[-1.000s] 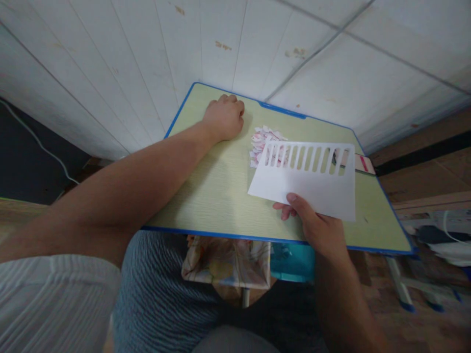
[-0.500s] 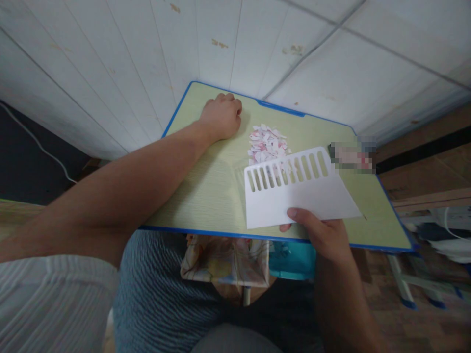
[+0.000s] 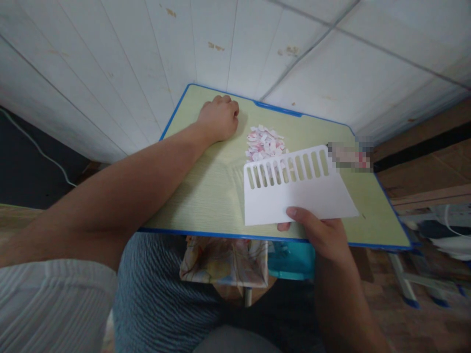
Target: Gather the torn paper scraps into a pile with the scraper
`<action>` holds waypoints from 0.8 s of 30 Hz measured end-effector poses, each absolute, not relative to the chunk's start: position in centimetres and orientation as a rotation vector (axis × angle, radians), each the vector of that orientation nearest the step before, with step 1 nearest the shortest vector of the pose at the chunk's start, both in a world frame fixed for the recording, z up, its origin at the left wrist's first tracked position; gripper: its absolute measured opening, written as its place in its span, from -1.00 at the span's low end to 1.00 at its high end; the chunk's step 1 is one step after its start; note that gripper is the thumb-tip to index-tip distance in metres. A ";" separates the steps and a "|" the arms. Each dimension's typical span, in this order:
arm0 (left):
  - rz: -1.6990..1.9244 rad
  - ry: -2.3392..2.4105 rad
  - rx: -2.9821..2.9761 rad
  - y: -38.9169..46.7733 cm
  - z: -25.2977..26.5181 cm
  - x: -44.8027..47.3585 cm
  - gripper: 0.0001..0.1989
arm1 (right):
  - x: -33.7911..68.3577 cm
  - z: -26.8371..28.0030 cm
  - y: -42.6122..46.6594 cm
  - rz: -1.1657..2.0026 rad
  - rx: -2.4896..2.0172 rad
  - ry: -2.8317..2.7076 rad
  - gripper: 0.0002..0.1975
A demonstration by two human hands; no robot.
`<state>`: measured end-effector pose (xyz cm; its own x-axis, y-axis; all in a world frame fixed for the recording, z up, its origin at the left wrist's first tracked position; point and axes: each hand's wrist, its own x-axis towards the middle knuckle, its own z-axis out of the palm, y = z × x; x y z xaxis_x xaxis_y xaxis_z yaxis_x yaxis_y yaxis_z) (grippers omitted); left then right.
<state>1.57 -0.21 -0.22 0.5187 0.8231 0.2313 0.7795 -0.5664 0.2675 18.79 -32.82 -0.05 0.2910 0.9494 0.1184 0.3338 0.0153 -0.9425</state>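
Observation:
My right hand (image 3: 320, 233) is at the front edge of the table, thumb on top and fingers below, closed on a flat white slotted card (image 3: 290, 201). A row of long rounded slots runs along the card's far side, and it is held tilted over the table. Its far edge covers the near part of a loose heap of small white and pink paper scraps (image 3: 265, 141). To the left of the heap, my left hand (image 3: 220, 117) rests on the tabletop as a loose fist, knuckles up, with its palm side hidden.
The pale green table (image 3: 198, 196) has a blue rim and stands against a white panelled wall (image 3: 217, 29). A blurred-out item (image 3: 351, 155) lies at its right edge. Below the front edge are a cloth-lined basket (image 3: 228, 267) and a turquoise container (image 3: 292, 262).
The view has shifted slightly. The card's far edge appears slightly flatter over the heap; both hands keep nearly the same places and grips.

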 end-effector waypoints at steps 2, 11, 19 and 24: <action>0.508 1.386 2.603 -0.1 -0.3 1.5 -0.65 | 18.5 0.3 -32.7 0.784 -1.535 -1.244 -0.71; 0.497 1.374 2.634 0.0 -0.4 1.5 -0.66 | 18.4 -0.4 -32.5 0.780 -1.470 -1.210 -0.69; 0.575 1.316 2.620 0.6 -0.9 1.4 -0.69 | 18.5 0.1 -32.5 0.825 -1.456 -1.225 -0.71; 0.553 1.337 2.659 0.2 -0.7 1.5 -0.64 | 19.4 -0.9 -33.0 0.897 -1.404 -1.172 -0.75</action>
<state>1.48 0.24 -0.65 0.5444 0.7944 0.2694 0.7527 -0.6043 0.2612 19.35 -33.00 -0.90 0.2390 0.9682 0.0739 0.1819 0.0301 -0.9829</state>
